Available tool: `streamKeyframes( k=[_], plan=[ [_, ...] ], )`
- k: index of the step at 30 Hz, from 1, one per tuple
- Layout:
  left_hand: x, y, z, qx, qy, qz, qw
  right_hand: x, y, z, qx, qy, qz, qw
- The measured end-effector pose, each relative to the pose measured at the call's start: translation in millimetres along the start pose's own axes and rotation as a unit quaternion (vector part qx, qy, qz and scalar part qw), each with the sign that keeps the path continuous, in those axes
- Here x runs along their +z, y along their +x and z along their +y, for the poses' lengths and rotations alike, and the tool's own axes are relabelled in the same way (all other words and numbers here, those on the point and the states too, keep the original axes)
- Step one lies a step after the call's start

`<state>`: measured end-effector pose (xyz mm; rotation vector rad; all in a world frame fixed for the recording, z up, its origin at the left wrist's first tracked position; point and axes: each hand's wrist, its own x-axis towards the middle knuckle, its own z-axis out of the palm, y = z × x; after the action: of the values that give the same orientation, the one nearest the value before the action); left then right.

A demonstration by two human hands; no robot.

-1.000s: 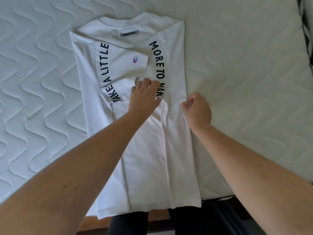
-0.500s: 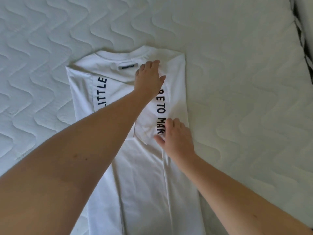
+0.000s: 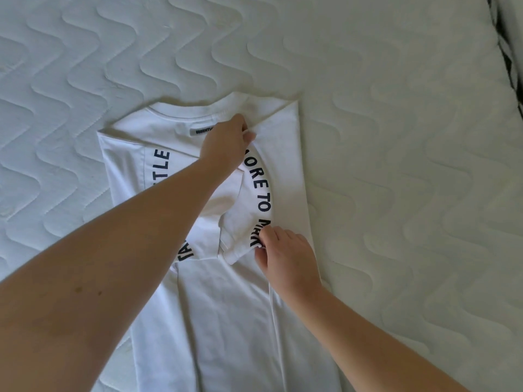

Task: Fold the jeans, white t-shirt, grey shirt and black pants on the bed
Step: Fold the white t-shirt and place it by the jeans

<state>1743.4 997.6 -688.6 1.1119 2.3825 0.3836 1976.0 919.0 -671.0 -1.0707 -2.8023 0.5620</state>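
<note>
The left forearm (image 3: 158, 222) hides part of the white t-shirt's (image 3: 226, 321) lettering.

White t-shirt (image 3: 226, 321): soft matt knit cloth, smooth, lightly creased along its folds; ribbed collar band; lettering in flat dark print; small woven label (image 3: 202, 130) at the neck, dark grey. Bed (image 3: 396, 137): white quilted fabric, matt, stitched in raised wavy channels, slightly padded surface.

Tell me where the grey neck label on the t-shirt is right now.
In the head view, the grey neck label sits just below the collar, immediately left of the left hand.
</note>
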Motion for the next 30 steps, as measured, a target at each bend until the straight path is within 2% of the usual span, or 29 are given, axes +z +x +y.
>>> streamKeyframes(
  k=[2, 5, 8, 12, 17, 20, 24, 28, 30],
  plan=[
    [1.7, 1.2, 3.0, -0.004, 0.011, 0.002, 1.0, 1.2, -0.2, 1.2, 0.003, -0.012, -0.016, 1.0],
    [3.7, 8.7, 18.6, 0.06, 0.029, 0.013, 0.998, -0.3, -0.1, 2.8, 0.029, -0.056, -0.042, 0.997],
    [8.3, 21.9, 41.6, 0.101, 0.042, -0.018, 0.994, -1.6, -0.2, 1.8, 0.039, -0.091, -0.069, 0.993],
    [15.2, 39.7, 52.9, 0.07, 0.053, -0.04, 0.995, -3.8, 0.5, -4.4, 0.023, -0.112, -0.133, 0.985],
    [23.5, 35.8, 50.6, 0.081, 0.087, -0.011, 0.993, -0.7, 1.3, -4.7, 0.034, -0.108, -0.194, 0.974],
    [17.4, 27.9, 49.2, 0.089, 0.047, 0.003, 0.995, -0.7, 1.1, -5.7, 0.045, -0.132, -0.194, 0.971],
    [-8.6, 1.2, 22.2, 0.095, -0.002, 0.09, 0.991, 3.0, 2.6, -5.8, 0.044, -0.116, -0.246, 0.961],
    [-30.2, -32.9, -31.0, 0.089, 0.032, 0.083, 0.992, -11.8, 16.4, -7.6, 0.064, -0.085, -0.307, 0.946],
    [-39.7, -46.0, -58.8, 0.076, 0.058, 0.069, 0.993, -22.1, 29.5, -12.1, 0.092, -0.044, -0.285, 0.953]
  ],
)
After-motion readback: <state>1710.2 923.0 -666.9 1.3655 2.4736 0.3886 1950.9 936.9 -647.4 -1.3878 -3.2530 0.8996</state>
